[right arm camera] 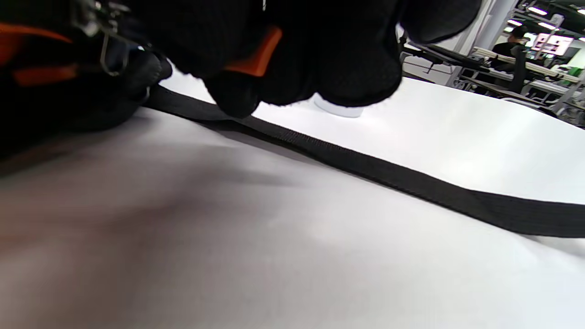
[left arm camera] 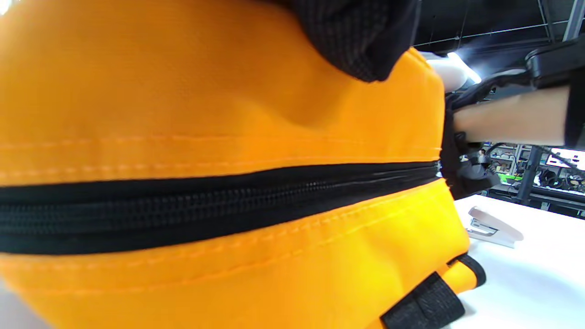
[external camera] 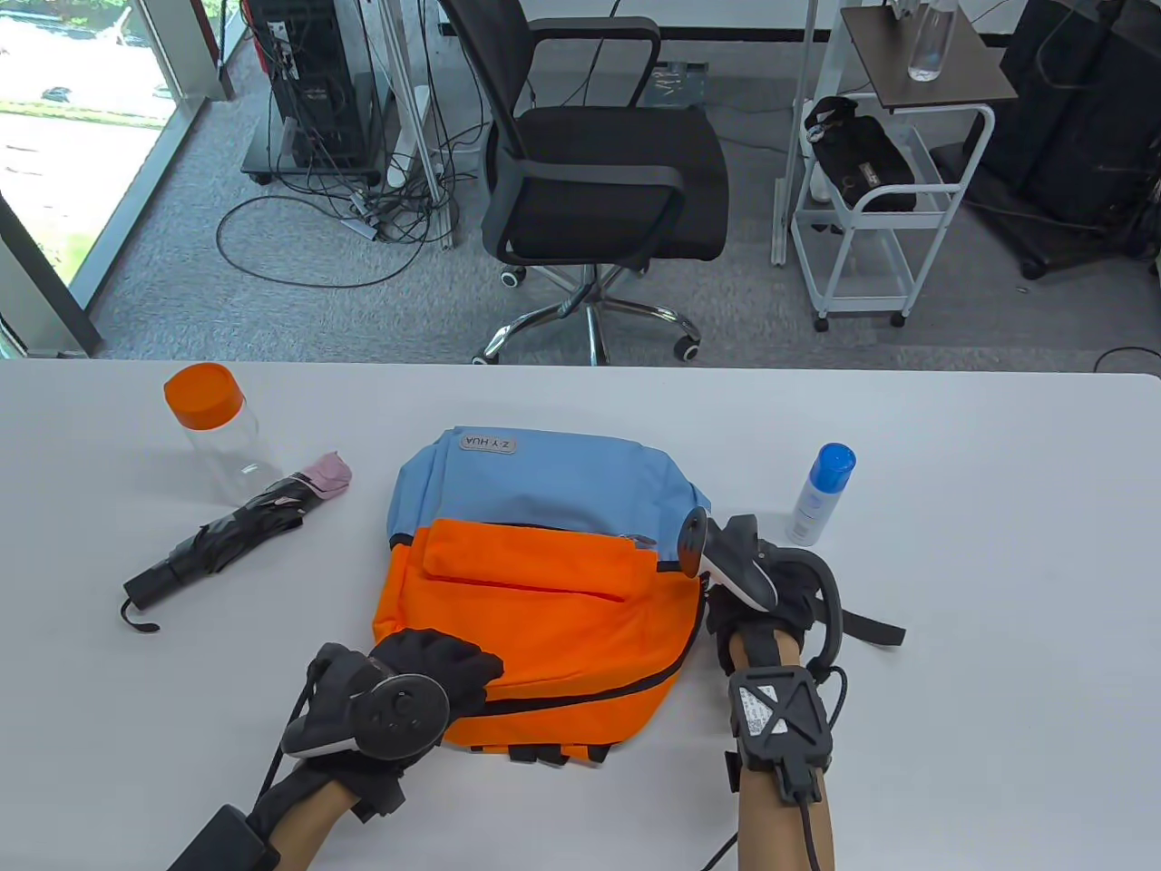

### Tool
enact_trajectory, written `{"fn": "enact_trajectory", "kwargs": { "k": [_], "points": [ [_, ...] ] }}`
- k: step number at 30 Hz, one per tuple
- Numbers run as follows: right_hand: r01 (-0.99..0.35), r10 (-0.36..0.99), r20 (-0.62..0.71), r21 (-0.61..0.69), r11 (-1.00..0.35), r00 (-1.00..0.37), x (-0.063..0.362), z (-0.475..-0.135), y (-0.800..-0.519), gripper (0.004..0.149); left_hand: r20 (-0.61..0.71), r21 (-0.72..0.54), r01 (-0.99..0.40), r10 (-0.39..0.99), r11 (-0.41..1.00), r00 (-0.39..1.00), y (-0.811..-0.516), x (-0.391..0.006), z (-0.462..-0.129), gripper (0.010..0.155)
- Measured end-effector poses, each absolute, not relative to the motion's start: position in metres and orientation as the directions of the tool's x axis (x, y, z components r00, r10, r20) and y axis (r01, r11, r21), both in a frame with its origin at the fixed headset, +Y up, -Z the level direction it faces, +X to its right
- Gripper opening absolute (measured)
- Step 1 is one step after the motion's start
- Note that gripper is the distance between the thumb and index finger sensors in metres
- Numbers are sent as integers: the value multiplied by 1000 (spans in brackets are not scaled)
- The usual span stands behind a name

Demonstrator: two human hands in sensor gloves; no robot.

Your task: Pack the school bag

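Note:
An orange and blue backpack [external camera: 544, 562] lies flat in the middle of the table, its black zipper [left arm camera: 219, 201] closed along the near side. My left hand [external camera: 444, 671] rests on the bag's near left corner with its fingers curled on the orange fabric [left arm camera: 183, 91]; one fingertip [left arm camera: 361, 41] dents it. My right hand [external camera: 726, 612] is at the bag's right edge by the zipper end. In the right wrist view its curled fingers [right arm camera: 292, 59] pinch an orange piece of the bag [right arm camera: 256, 57], next to a metal zipper slider [right arm camera: 105, 43].
A clear bottle with an orange lid [external camera: 213, 431] and a folded black and pink umbrella [external camera: 236, 535] lie left of the bag. A white spray bottle with a blue cap [external camera: 821, 494] stands to its right. A black strap [right arm camera: 388, 171] trails over the table. A stapler [left arm camera: 493, 226] lies nearby.

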State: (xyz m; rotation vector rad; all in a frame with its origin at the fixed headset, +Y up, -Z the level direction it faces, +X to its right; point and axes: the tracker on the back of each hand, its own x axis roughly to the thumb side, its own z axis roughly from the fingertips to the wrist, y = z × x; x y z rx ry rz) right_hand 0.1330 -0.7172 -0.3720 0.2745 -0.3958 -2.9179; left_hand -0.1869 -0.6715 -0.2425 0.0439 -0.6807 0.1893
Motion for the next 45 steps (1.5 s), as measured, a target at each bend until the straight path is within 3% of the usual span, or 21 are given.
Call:
{"fn": "enact_trajectory", "kwargs": {
  "k": [5,12,19,26,32,37,41,45],
  "points": [
    [168,-195,-116,209,-963,-974,136,-350,-694,47,598,-61,-219,211,974,773,-674,-191,-247,51],
    [120,-126,-55,98,-988,-991,125,-310,-662,54,611,-63,-183,183,981,770,-676,-189,-244,52],
    [37,-43,-72,79,-996,-997,125,-294,-661,66,621,-75,-167,177,983,764,-677,-189,-244,53],
    [-4,1,-82,42,-999,-997,133,-272,-660,66,617,-100,-160,187,982,764,-680,-190,-247,54],
    [-3,-15,-175,105,-994,-985,161,-261,-682,68,620,-109,-141,178,984,764,-681,-189,-246,54],
    [34,-99,-236,265,-964,-967,180,-258,-705,67,621,-113,-131,173,985,765,-682,-188,-246,54],
    [-72,-7,-296,256,-964,-955,197,-261,-717,65,627,-113,-115,161,987,762,-683,-187,-245,54],
    [-102,-40,-301,442,-891,-953,202,-259,-721,85,627,-118,-114,163,986,761,-684,-187,-245,55]
  ]
}}
